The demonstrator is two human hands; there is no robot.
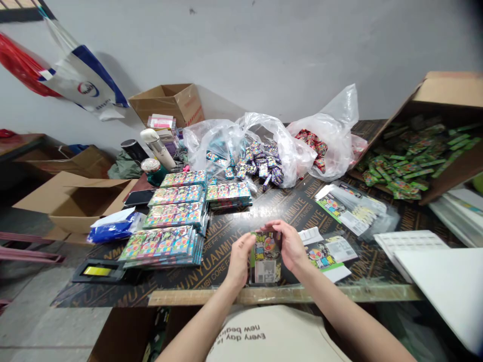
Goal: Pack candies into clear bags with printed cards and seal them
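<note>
Packet (267,257): here it is, between the hands, at the table (234,221)'s near edge.
Grip: left hand (240,256) and right hand (293,247) holding opposite sides, probably to steady it (printed face showing).
Stacks (162,244): piled leftward, presumably leaving elbow room.

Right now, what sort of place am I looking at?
Probably a small packing workshop: a dark workbench holds stacked printed packs, clear plastic bags of small wrapped pieces, and an open carton of green packets.
</note>
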